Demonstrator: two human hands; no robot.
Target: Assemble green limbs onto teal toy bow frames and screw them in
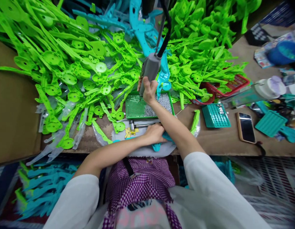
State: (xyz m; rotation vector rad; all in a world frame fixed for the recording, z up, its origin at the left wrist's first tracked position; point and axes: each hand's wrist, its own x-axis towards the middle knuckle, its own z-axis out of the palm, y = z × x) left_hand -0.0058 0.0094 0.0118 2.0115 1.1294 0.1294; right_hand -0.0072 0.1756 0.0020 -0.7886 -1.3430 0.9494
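A brown table (209,140) runs across the area to the right edge of view. A tan cardboard panel (16,105) stands at the table's left end; below its right end is a slatted crate (278,178), partly blurred. Lighting is bright over the table and dimmer in the spaces beneath it.

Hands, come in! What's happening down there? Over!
Right hand gripping driver. Left hand at blue part, grip hidden. Metal tool lying close by.
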